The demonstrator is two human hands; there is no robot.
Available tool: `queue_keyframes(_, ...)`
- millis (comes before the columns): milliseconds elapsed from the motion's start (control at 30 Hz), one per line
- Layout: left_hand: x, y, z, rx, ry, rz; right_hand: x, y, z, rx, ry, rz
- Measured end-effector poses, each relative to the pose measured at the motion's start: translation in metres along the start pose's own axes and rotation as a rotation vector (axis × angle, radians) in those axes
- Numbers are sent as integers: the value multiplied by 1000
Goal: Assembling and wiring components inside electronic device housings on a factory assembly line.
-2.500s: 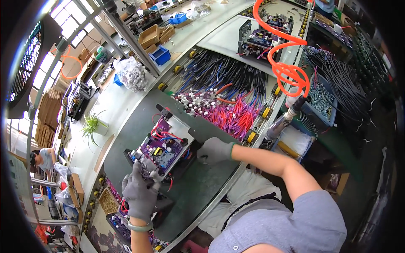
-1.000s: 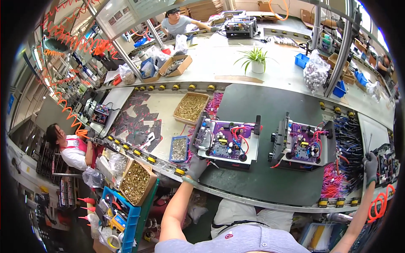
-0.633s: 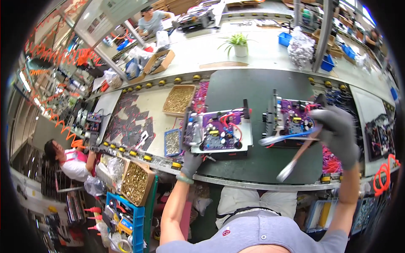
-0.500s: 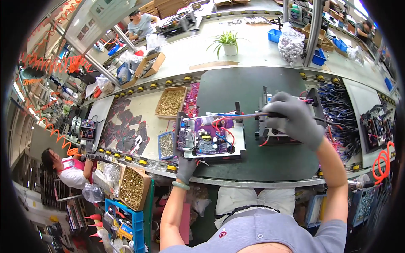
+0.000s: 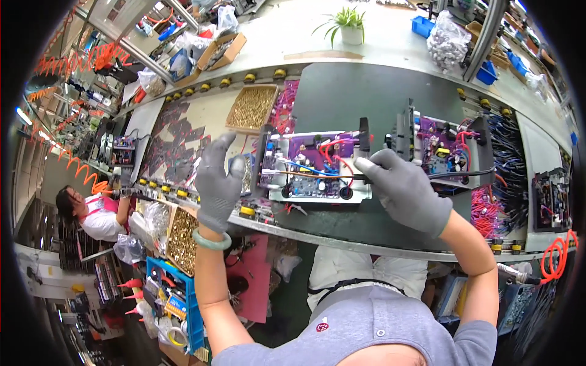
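Observation:
In front of me lies a purple circuit board (image 5: 305, 183) in a pale metal frame with black end pieces. Above its right end, my gloved right hand (image 5: 406, 189) pinches a black cable (image 5: 455, 174), whose blue and brown wires reach left across the board. The rest of that cable trails right, past a second framed circuit board (image 5: 441, 149). My gloved left hand (image 5: 220, 183) is off to the left of the first board, fingers and thumb apart, holding nothing. Behind its thumb, a small blue-edged tray (image 5: 247, 174) of metal parts is partly hidden.
A cardboard box (image 5: 253, 107) of brass-coloured parts sits beyond my left hand. Flat dark pieces (image 5: 174, 137) spread left of it. Bundled dark cables (image 5: 511, 158) lie at the right. A potted plant (image 5: 349, 27) stands on the far bench. A co-worker (image 5: 94, 213) is at the left.
My left hand has let go of the first board's near left corner and moved left and up. My right hand has come lower and left with the cable, bringing the wires down over the board.

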State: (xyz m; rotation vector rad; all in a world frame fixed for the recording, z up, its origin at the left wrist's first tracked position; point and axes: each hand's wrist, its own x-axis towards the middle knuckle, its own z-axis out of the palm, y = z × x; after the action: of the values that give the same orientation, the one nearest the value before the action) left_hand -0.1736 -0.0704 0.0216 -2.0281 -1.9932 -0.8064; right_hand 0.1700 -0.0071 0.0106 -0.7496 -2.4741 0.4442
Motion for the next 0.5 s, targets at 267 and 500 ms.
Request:
queue_keyframes(267,8,128,38,-116,20,519,-14,8,17,-51,172,-23)
queue_keyframes(500,4,121,58,-332,-286,437,-13,11,8,-92,88,-13)
